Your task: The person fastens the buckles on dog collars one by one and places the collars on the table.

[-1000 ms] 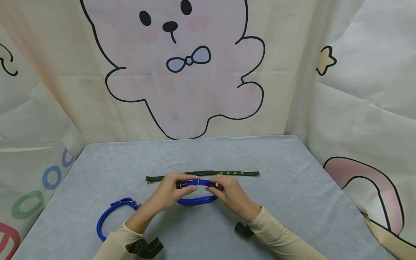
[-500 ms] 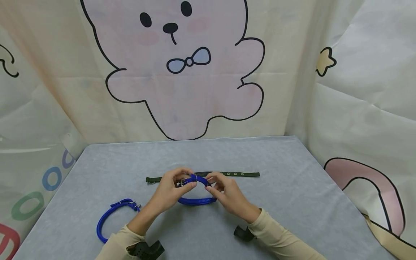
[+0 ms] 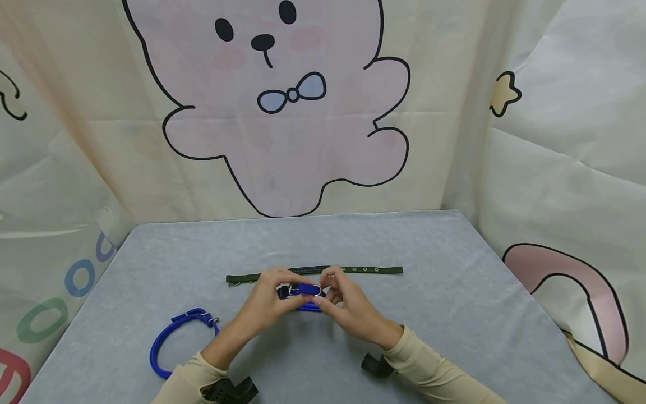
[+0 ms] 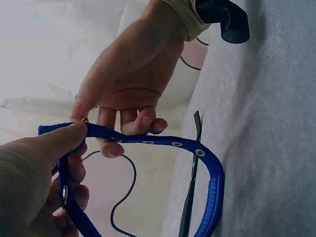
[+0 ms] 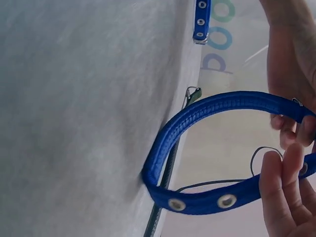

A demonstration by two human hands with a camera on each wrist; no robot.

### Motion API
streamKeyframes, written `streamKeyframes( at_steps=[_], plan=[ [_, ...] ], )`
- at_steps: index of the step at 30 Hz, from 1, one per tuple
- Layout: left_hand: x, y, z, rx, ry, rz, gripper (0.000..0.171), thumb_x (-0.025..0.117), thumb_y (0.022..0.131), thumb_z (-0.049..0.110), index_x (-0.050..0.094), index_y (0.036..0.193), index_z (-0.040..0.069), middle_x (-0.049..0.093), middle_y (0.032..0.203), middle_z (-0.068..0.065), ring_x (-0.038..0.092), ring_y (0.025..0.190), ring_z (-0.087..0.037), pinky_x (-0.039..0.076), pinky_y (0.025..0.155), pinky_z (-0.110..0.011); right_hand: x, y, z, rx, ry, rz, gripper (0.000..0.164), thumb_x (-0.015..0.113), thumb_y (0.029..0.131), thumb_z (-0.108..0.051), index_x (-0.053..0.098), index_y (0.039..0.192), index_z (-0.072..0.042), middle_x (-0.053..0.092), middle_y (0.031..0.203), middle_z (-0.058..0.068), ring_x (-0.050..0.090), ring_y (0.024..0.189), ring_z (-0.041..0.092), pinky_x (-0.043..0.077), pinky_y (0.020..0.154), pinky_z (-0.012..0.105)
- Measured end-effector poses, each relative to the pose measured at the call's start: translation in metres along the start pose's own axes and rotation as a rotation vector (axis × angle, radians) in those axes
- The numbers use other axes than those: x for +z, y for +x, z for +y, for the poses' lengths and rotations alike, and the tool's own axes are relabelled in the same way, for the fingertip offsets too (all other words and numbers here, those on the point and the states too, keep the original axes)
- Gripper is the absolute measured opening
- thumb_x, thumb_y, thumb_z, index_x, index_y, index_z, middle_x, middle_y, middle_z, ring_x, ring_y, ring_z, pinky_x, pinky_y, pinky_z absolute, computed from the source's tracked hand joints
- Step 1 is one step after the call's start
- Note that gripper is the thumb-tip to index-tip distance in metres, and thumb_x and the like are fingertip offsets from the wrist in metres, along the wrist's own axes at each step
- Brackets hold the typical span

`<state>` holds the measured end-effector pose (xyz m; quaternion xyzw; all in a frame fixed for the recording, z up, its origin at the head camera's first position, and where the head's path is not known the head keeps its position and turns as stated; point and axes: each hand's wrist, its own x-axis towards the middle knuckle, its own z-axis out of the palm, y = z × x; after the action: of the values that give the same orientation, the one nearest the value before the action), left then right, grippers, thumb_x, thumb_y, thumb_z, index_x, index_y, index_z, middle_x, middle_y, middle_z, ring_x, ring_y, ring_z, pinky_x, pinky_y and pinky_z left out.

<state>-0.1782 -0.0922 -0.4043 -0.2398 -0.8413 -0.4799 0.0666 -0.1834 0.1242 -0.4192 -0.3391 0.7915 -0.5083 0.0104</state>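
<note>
A blue pet collar is held up as a loop over the middle of the table. My left hand pinches it between thumb and fingers near the metal buckle. At the other side of the buckle end, my right hand pinches the collar by a small metal ring. In the left wrist view the left thumb presses on the strap, and the eyelets show along its far part. The right wrist view shows the padded section of the collar hanging between the hands and the table.
Behind the hands a dark green collar with eyelets lies stretched out straight. Another blue collar, buckled into a loop, lies at the left by the left forearm. Grey cloth covers the table, with printed curtains around it.
The hands have drawn closer together and the collar has turned, so less of its lower loop shows in the head view. Its metal ring has shifted right, to the right fingertips.
</note>
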Motion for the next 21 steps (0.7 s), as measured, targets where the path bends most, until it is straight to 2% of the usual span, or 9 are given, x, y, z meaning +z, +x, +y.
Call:
streamKeyframes(
  at_steps=[3,5,7,9,12,14,17,19,21],
  plan=[
    [0.0036,-0.0015,0.0003,0.022,-0.029,-0.025,0.018,0.079,0.088,0.018,0.079,0.106,0.019,0.077,0.102,0.003,0.066,0.091,-0.007,0.054,0.081,-0.026,0.0014,-0.0004,-0.0018,0.009,0.025,-0.002,0.023,0.062,0.102,-0.016,0.042,0.109,-0.007,0.064,0.086,0.004,0.060,0.066,0.005,0.054,0.063,0.026],
    [0.0058,-0.0028,0.0015,0.015,-0.036,-0.021,0.018,0.079,0.089,0.018,0.078,0.107,0.016,0.075,0.101,0.000,0.063,0.082,-0.003,0.054,0.071,-0.022,0.0022,-0.0006,-0.0022,0.012,0.040,0.005,0.023,0.061,0.102,-0.016,0.040,0.105,-0.007,0.059,0.080,0.002,0.058,0.064,0.006,0.053,0.060,0.026],
    [0.0074,-0.0038,0.0028,0.011,-0.045,-0.011,0.019,0.078,0.090,0.018,0.077,0.108,0.014,0.073,0.099,-0.001,0.058,0.074,-0.001,0.052,0.063,-0.021,0.0027,-0.0009,-0.0020,0.022,0.082,0.001,0.023,0.058,0.104,-0.015,0.038,0.104,-0.006,0.055,0.077,0.003,0.055,0.061,0.008,0.052,0.058,0.028],
    [0.0079,-0.0044,0.0047,-0.005,-0.061,-0.009,0.020,0.077,0.091,0.020,0.075,0.109,0.013,0.070,0.097,-0.001,0.055,0.070,-0.002,0.050,0.060,-0.021,0.0028,-0.0011,-0.0016,0.020,0.136,0.000,0.020,0.055,0.105,-0.013,0.037,0.106,-0.004,0.053,0.075,0.011,0.053,0.058,0.014,0.052,0.055,0.032],
    [0.0069,-0.0051,0.0064,-0.030,-0.109,-0.044,0.024,0.074,0.094,0.023,0.074,0.116,0.012,0.069,0.101,-0.003,0.055,0.069,-0.004,0.050,0.058,-0.022,0.0021,-0.0013,-0.0013,0.020,0.211,0.000,0.016,0.051,0.106,-0.010,0.039,0.115,-0.003,0.055,0.079,0.022,0.055,0.057,0.028,0.054,0.056,0.039],
    [0.0059,-0.0052,0.0073,-0.050,-0.133,-0.070,0.027,0.072,0.095,0.024,0.073,0.119,0.012,0.069,0.103,-0.003,0.056,0.068,-0.004,0.051,0.058,-0.022,0.0013,-0.0015,-0.0019,0.019,0.221,0.012,0.017,0.051,0.106,-0.010,0.043,0.121,-0.005,0.061,0.091,0.026,0.058,0.059,0.034,0.055,0.057,0.041],
    [0.0049,-0.0051,0.0065,-0.057,-0.136,-0.079,0.026,0.072,0.095,0.024,0.074,0.118,0.012,0.071,0.105,-0.005,0.057,0.068,-0.005,0.051,0.058,-0.023,0.0008,-0.0017,-0.0032,0.024,0.207,0.028,0.023,0.053,0.105,-0.010,0.048,0.128,-0.010,0.063,0.111,0.025,0.061,0.061,0.037,0.056,0.060,0.042],
    [0.0048,-0.0047,0.0058,-0.057,-0.133,-0.075,0.023,0.073,0.094,0.023,0.075,0.115,0.013,0.072,0.103,-0.005,0.057,0.067,-0.005,0.051,0.058,-0.022,0.0005,-0.0013,-0.0045,0.020,0.186,0.041,0.025,0.055,0.104,-0.010,0.052,0.129,-0.012,0.061,0.121,0.020,0.061,0.061,0.035,0.056,0.059,0.041],
    [0.0049,-0.0047,0.0043,-0.047,-0.130,-0.069,0.022,0.073,0.094,0.024,0.076,0.112,0.012,0.074,0.105,-0.007,0.058,0.069,-0.004,0.052,0.059,-0.023,0.0003,-0.0006,-0.0052,0.010,0.170,0.052,0.025,0.057,0.103,-0.010,0.055,0.128,-0.012,0.058,0.124,0.018,0.060,0.062,0.035,0.056,0.058,0.039]
  ],
)
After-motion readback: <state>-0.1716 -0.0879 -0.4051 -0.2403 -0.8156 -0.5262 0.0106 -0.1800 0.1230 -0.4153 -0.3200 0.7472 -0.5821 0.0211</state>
